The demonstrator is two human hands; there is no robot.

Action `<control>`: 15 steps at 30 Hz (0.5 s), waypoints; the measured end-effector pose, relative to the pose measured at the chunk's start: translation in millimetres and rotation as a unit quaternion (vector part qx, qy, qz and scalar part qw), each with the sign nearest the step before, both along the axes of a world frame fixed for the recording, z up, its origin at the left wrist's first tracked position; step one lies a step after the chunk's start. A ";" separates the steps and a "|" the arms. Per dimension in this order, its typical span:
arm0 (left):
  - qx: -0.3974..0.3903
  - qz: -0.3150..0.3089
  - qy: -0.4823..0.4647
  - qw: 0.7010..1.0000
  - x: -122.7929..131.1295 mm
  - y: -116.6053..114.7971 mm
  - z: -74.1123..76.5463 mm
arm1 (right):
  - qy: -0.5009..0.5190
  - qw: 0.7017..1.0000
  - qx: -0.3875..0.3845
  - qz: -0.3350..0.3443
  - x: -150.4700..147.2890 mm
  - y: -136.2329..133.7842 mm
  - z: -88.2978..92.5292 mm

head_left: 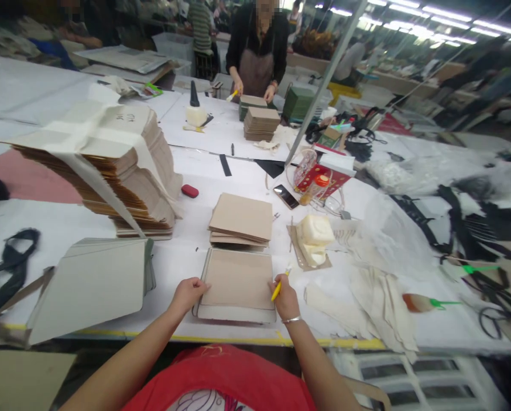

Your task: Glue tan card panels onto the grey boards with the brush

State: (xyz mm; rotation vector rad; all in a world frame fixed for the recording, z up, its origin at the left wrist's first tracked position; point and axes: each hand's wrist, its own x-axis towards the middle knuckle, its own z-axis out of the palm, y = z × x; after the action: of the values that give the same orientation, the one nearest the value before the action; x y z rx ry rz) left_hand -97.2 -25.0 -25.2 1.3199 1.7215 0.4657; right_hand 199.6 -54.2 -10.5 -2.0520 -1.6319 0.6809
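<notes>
A square tan board (237, 279) lies on a grey backing at the near edge of the white table (187, 171). My left hand (189, 293) rests on its left edge with the fingers curled over the rim. My right hand (284, 295) presses on the board's right edge and grips a yellow stick tool (278, 288). A small pile of tan boards (242, 220) sits just beyond. A lump of pale yellow paste (314, 237) sits on a scrap of card to the right.
A tall stack of tan card (110, 165) stands at the left, grey panels (93, 282) in front of it. A phone (286, 196), a red case (190, 191) and a red box (324, 171) lie mid-table. Across the table a person in an apron (258, 51) handles boards. Black straps and scissors (490, 314) lie at right.
</notes>
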 end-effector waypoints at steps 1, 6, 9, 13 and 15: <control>-0.002 -0.004 0.000 1.000 -0.1 0.6 -0.8 | -0.003 1.000 -0.003 -0.001 0.2 0.2 -0.5; -0.002 -0.021 0.004 1.000 -0.9 3.0 -5.7 | -0.023 1.000 -0.015 -0.011 0.6 1.1 -1.7; -0.005 -0.029 0.019 0.999 -0.8 3.9 -7.5 | -0.035 0.999 -0.018 -0.008 0.5 2.1 -0.7; -0.001 -0.028 0.031 0.999 0.0 5.5 -6.6 | -0.052 0.998 -0.037 0.006 -0.7 5.4 1.3; -0.001 -0.033 0.045 0.998 -0.1 6.2 -2.4 | -0.090 0.994 -0.053 0.018 -1.4 7.3 3.0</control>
State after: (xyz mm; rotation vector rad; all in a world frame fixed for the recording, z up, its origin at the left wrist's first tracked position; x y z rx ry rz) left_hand -97.3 -18.8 -27.6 1.4110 1.7457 0.3718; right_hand 198.2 -47.0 -7.5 -2.2197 -1.7695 0.6228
